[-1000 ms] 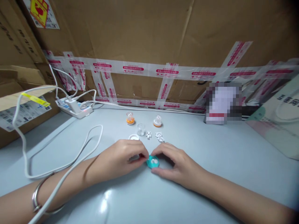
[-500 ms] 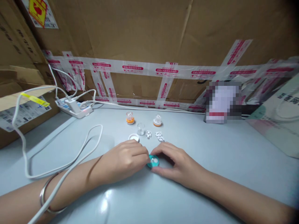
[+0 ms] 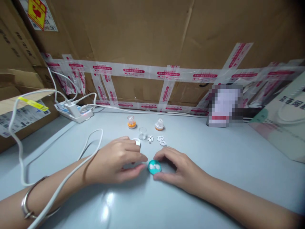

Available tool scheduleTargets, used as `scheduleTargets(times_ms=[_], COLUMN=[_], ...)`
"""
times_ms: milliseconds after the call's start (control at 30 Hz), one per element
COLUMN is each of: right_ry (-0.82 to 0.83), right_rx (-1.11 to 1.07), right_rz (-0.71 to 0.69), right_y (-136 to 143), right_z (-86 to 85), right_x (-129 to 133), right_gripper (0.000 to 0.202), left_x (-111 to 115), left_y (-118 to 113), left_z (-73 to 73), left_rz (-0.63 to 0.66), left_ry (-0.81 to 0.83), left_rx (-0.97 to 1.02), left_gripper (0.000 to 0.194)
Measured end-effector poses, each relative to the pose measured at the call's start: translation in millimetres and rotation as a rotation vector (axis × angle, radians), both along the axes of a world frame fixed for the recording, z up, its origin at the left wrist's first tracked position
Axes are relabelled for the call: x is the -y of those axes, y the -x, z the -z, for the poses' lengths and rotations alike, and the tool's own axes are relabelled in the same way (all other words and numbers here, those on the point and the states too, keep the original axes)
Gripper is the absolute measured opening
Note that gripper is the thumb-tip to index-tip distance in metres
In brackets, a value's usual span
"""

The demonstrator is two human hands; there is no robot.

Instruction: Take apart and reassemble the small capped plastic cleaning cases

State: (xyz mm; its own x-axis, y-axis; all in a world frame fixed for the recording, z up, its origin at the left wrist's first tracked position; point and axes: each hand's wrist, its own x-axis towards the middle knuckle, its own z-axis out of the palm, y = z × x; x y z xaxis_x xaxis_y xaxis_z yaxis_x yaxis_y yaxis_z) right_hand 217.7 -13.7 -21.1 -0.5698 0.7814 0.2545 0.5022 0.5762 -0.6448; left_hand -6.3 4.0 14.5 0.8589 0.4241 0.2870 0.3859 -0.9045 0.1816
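Between the thumb and fingers of my right hand [image 3: 175,167] sits a teal round plastic piece [image 3: 150,167] with pale round parts on its top, steadied against the table. My left hand [image 3: 122,160] is just left of it, thumb and index finger apart, holding nothing. Behind my left fingers a white round ring [image 3: 137,142] is partly covered. Beyond the hands lie a clear plastic cup-like piece [image 3: 142,133], a small white openwork part [image 3: 150,138] and white wheel-like parts [image 3: 161,140].
Two small clear-domed pieces stand farther back, one orange-based [image 3: 131,124] and one white and orange [image 3: 159,126]. A white cable [image 3: 102,140] crosses over my left forearm from the power strip [image 3: 76,114]. Behind stand taped cardboard boxes [image 3: 143,31] and a blurred-out upright object [image 3: 224,106].
My left hand has drawn back left from the teal piece, and its thumb and index finger have parted. More of the piece's top shows. My right hand stays around it.
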Motion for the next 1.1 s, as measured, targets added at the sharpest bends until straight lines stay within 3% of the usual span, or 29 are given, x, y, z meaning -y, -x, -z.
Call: scheduleTargets(times_ms=[133, 467, 867, 1100], right_ry=[-0.041, -0.277, -0.259, -0.156], right_rx=[-0.022, -0.069, -0.062, -0.078], right_rz=[-0.028, -0.128, -0.126, -0.094], right_y=[-1, -3, -1, -2], right_z=[2.0, 8.4, 7.6, 5.8], right_x=[0, -1, 3, 3], right_gripper=[0.021, 0.016, 0.013, 0.013], left_x=[2, 8, 11, 10], left_y=[-1, -4, -5, -4], left_z=[5.1, 9.8, 6.0, 8.2], left_rz=[0.063, 0.052, 0.022, 0.038], left_ry=[0.016, 0.028, 0.073, 0.063], left_rx=[-0.078, -0.115, -0.126, -0.07], left_gripper=[0.021, 0.017, 0.014, 0.016])
